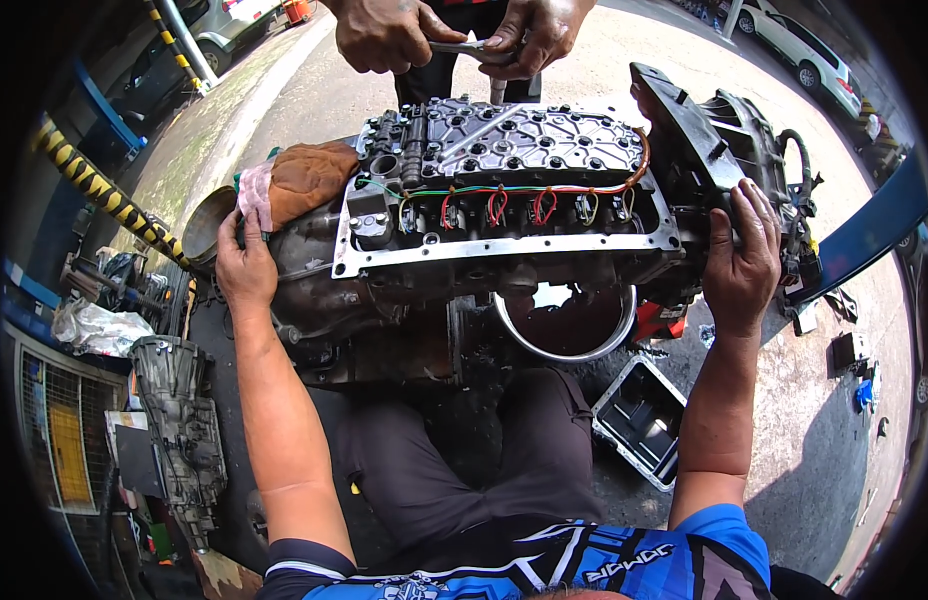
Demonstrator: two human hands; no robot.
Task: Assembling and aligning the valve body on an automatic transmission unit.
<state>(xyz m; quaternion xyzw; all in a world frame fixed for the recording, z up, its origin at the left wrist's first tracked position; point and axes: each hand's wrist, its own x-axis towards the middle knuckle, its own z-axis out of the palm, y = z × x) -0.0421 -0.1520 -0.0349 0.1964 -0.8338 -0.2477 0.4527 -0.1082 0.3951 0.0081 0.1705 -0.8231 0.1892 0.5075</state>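
Observation:
A transmission [404, 255] lies across in front of me, with its valve body [514, 145] and coloured wires facing up. My left hand [246, 255] is at its left end, fingers curled against a pink-and-brown rag [309, 180] draped there. My right hand [742, 250] grips the right end, beside a long black bracket [684, 125], fingers over the casing. Above the valve body, a co-worker's two hands [529, 35] hold a metal tool [464, 48], with a metal shaft hanging below it.
A round metal basin [564, 340] sits underneath, beside a red stand [661, 320]. An open pan [639, 420] lies by my legs. Another transmission [179, 430] stands at left, near a striped pole [109, 190]. Blue lift posts [864, 235] and parked cars [804, 55] are around.

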